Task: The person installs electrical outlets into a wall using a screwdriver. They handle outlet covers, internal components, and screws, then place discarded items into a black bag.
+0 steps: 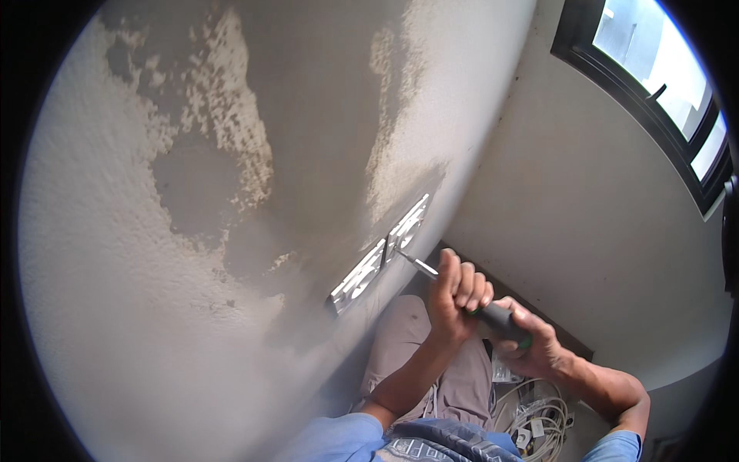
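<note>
A screwdriver with a dark, green-trimmed handle [502, 319] slants up and left toward the wall. My left hand [454, 296] is closed around its front part, where the shaft meets the handle. Behind it, my right hand [531, 335] grips the rear of the handle. The tip of the metal shaft reaches the middle of a shiny double socket frame [360, 277] set in the wall; whether it sits in a screw is too small to tell. Dark gaps and round openings show in the frame.
The wall [323, 138] bears grey patches and peeling, rough paint. A coiled white cable [550, 431] with small white fittings lies on the floor beside my right leg. A black-framed window [647, 100] is at upper right. My bent knee [400, 323] is close under the frame.
</note>
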